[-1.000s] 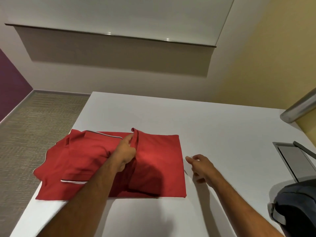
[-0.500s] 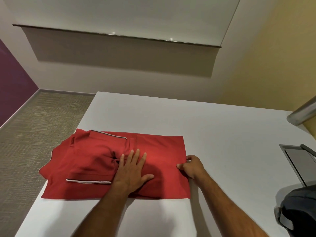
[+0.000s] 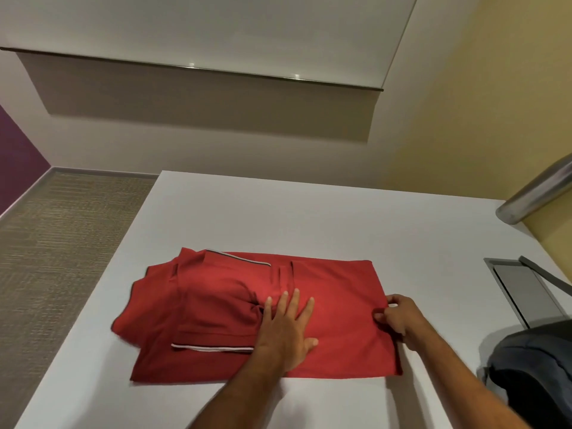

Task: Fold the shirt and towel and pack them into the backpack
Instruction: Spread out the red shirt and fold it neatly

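A red polo shirt (image 3: 337, 286) with white-trimmed sleeves lies partly folded on the white table (image 3: 309, 218), collar end to the left. My left hand (image 3: 286, 326) presses flat on its middle, fingers straight and spread. My right hand (image 3: 399, 317) pinches the shirt's right edge between thumb and fingers. A dark grey backpack (image 3: 535, 373) sits at the table's right, partly cut off by the frame. No towel is in view.
A grey recessed panel with a raised lid (image 3: 526, 289) is set into the table at the right. A metal rail (image 3: 535, 193) slants in above it. The table's left edge drops to carpeted floor (image 3: 55, 243).
My left hand let go of the fold and now lies flat on the shirt. My right hand moved left from the bare table and took the shirt's right edge.
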